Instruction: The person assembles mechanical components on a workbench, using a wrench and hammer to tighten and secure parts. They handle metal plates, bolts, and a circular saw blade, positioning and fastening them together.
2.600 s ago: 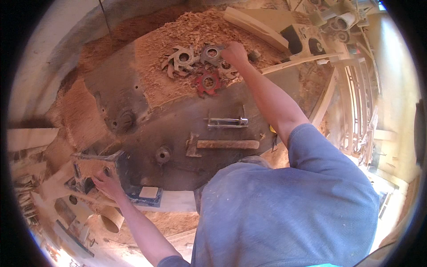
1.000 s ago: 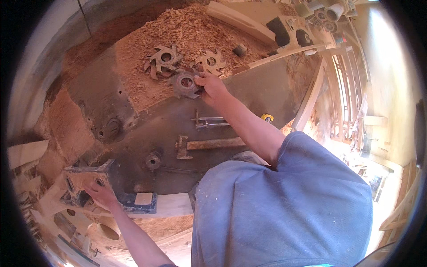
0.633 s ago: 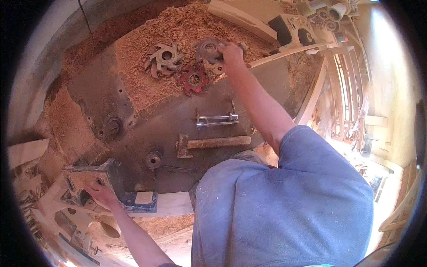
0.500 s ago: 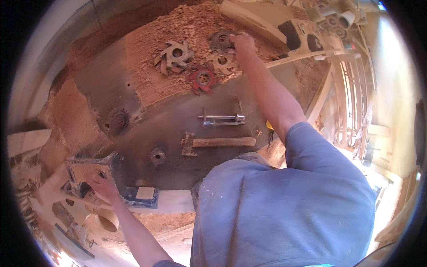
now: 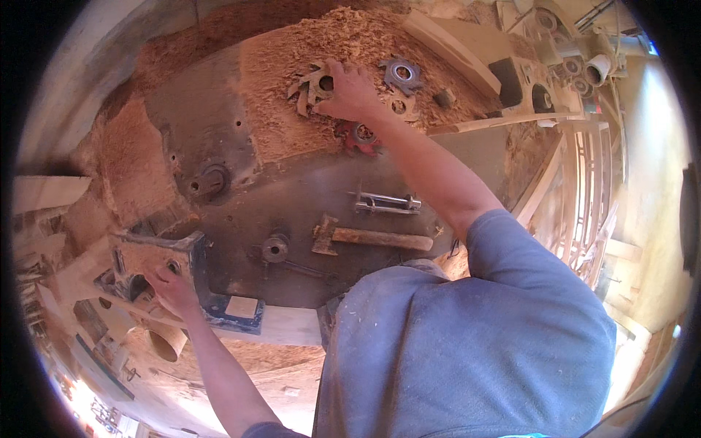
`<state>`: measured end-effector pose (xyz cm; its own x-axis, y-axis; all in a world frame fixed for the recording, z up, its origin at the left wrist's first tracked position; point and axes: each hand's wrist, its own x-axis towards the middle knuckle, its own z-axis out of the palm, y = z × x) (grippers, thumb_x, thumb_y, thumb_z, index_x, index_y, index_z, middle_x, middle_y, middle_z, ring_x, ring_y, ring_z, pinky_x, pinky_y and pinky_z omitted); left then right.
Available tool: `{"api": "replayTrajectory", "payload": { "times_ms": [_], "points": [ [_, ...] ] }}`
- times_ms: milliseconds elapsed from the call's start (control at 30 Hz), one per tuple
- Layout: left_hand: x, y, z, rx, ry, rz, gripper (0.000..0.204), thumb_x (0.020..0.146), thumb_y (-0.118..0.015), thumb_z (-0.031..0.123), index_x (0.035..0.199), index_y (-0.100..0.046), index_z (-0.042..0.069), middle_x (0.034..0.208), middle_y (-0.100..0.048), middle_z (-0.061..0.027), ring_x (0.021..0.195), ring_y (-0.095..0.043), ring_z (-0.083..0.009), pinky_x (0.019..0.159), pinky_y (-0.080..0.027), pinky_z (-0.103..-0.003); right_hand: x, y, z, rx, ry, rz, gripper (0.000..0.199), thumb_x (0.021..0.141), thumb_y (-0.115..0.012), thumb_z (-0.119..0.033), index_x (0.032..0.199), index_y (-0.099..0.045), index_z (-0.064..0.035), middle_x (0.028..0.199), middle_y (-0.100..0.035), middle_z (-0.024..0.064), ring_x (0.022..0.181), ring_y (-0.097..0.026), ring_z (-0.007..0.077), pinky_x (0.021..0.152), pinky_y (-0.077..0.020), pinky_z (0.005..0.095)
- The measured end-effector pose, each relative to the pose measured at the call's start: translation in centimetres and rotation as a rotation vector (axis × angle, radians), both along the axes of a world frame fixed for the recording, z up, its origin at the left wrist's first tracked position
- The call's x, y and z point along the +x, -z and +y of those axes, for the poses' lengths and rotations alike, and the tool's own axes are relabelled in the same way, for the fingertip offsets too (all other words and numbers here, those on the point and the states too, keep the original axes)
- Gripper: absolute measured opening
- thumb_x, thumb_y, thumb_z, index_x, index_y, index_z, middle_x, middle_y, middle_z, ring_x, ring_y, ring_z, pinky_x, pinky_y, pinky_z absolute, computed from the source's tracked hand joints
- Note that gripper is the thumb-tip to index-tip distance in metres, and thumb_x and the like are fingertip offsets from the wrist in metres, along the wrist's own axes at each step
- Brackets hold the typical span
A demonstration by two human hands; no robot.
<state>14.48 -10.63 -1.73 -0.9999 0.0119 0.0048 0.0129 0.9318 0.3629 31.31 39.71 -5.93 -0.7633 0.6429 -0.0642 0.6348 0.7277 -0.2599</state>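
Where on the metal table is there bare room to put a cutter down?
Bare metal lies between the spindle hole and the wrench, and left of the hammer. The far end is crowded: sawdust, cutters and the right hand.

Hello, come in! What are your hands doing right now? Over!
Right hand on toothed cutter in sawdust. Left hand on wooden block at table edge. Red cutter under the wrist, hammer nearby.

Four toothed cutter heads [image 5: 400, 73] (one red), one hammer [image 5: 372, 237], one wrench [image 5: 385, 203].
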Motion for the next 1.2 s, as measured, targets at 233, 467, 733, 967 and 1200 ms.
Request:
{"api": "replayTrajectory", "payload": {
  "times_ms": [233, 467, 733, 967, 1200],
  "points": [
    [0.3, -0.2, -0.1, 0.025, 0.016, 0.024, 0.056, 0.111, -0.04, 0.039, 0.16, -0.041, 0.01, 0.149, -0.057, -0.0283, 0.133, -0.057, -0.0467, 0.111, -0.044, -0.05, -0.3, -2.3, 1.1, -0.081, -0.064, -0.163, 0.097, 0.072, -0.087, -0.056, 0.146, -0.052, -0.0049, 0.136, -0.057, 0.0315, 0.129, -0.057, 0.0464, 0.109, -0.0473, 0.0522],
    [-0.2, -0.2, -0.2, 0.007, -0.039, -0.078, 0.06, 0.111, -0.04, 0.042, 0.16, -0.039, 0.008, 0.151, -0.055, -0.0276, 0.138, -0.054, -0.046, 0.115, -0.043, -0.048, -0.5, -1.9, 7.4, -0.521, -0.109, 0.044, 0.03, 0.072, -0.082, -0.031, 0.097, -0.085, -0.0144, 0.104, -0.079, 0.0077, 0.098, -0.075, 0.0257, 0.088, -0.0584, 0.0371],
    [-1.6, 2.0, -1.6, 0.003, 0.054, 0.045, 0.062, 0.111, -0.039, 0.042, 0.161, -0.037, 0.005, 0.156, -0.051, -0.0255, 0.141, -0.051, -0.0441, 0.116, -0.042, -0.047, -1.3, -1.6, 3.9, -0.18, -0.135, -0.003, 0.074, 0.076, -0.079, -0.042, 0.136, -0.063, -0.0019, 0.129, -0.069, 0.0256, 0.12, -0.067, 0.0412, 0.1, -0.0563, 0.0484],
    [-1.4, 1.9, -1.8, 0.029, 0.02, -0.004, 0.06, 0.111, -0.039, 0.039, 0.16, -0.039, 0.005, 0.158, -0.049, -0.0232, 0.141, -0.052, -0.042, 0.118, -0.041, -0.044, 7.4, -5.5, 9.0, -0.144, 0.173, -0.438, 0.041, 0.081, -0.071, -0.032, 0.112, -0.077, -0.0042, 0.113, -0.076, 0.0225, 0.108, -0.072, 0.0435, 0.094, -0.0588, 0.0516],
    [-1.8, 2.3, -2.1, 0.0, 0.039, 0.049, 0.061, 0.112, -0.039, 0.041, 0.159, -0.04, 0.003, 0.158, -0.05, -0.0236, 0.141, -0.052, -0.0415, 0.118, -0.042, -0.044, 12.3, -2.0, 6.3, -0.189, 0.373, -0.321, 0.051, 0.079, -0.072, -0.03, 0.117, -0.071, 0.0043, 0.116, -0.074, 0.0293, 0.111, -0.072, 0.0435, 0.098, -0.0578, 0.0494]
  ]
}}
